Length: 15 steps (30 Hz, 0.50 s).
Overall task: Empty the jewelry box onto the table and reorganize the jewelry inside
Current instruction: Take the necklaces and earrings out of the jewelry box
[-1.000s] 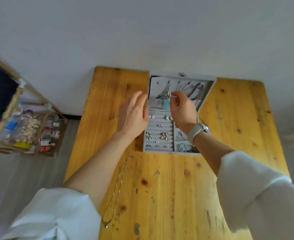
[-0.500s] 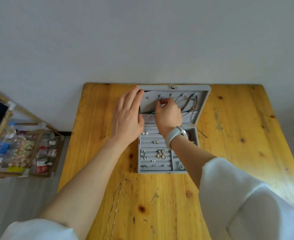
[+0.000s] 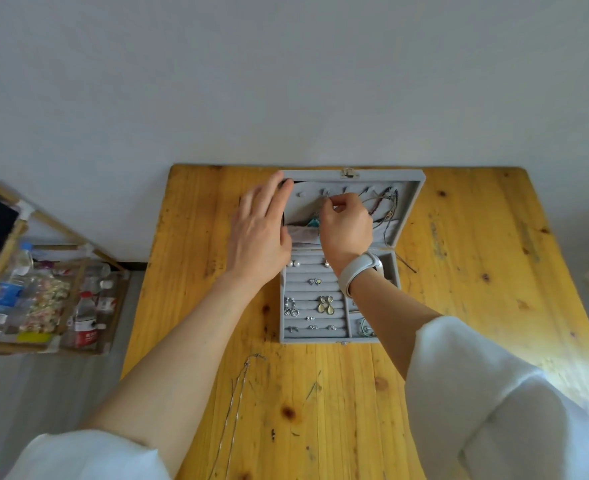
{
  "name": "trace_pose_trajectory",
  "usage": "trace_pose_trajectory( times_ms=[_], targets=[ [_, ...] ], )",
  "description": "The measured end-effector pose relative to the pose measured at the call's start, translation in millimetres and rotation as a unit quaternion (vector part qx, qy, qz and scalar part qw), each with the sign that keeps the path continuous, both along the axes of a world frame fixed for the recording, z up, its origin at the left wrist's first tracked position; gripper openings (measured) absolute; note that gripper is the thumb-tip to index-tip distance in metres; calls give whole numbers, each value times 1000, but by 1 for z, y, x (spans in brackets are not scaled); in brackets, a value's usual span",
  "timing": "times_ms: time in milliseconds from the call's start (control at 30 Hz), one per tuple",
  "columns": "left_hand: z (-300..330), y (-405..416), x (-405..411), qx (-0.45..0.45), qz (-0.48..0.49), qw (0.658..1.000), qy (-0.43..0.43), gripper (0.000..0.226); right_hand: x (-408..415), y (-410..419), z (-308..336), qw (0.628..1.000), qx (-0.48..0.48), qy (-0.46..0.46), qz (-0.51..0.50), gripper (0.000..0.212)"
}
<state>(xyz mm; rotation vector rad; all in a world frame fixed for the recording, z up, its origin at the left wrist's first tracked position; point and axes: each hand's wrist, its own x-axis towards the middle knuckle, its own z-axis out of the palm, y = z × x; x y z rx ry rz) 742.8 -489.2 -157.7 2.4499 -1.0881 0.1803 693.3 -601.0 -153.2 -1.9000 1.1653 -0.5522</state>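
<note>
Since half a second earlier: view shifted slightly; both hands held at the lid, little changed.

Jewelry box (image 3: 315, 336): grey, open, set against the far edge of the table (image 3: 476, 271), about midway along it; lid raised toward the wall.

Left hand (image 3: 258, 233): fingers straight, laid flat against the lid's left edge, steadying; nothing gripped.

Right hand (image 3: 346, 226): fingers curled, pinching a fine necklace (image 3: 325, 199) at a lid hook; teal pendant (image 3: 313, 222) hung just below, above the lid pocket. Pale wristband (image 3: 359, 271) on that wrist.

Lid, right side: dark cords and chains (image 3: 383, 206), still hooked.

Tray: stud and drop earrings (image 3: 325, 304) and rings in the rolls, not yet removed.

Near left part of the table: one long chain (image 3: 237, 393), already out.

Step judged in hand: unhooking the pendant necklace. Advised: lifted straight off the hook, lid kept braced, chain drawn clear of neighbouring cords to avoid tangling, then laid out full length beside the chain already on the table.
</note>
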Motion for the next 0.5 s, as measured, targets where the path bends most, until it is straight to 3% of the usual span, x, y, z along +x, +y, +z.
trace_pose_trajectory(
  times_ms=[333, 500],
  targets=[
    [2, 2, -1, -4, 1, 1000, 4, 62, 1, 2, 2, 998, 45, -29, -28, 13],
    [2, 2, 1, -8, -1, 1000, 5, 62, 6, 7, -2, 974, 163, -135, -86, 10]
  ],
)
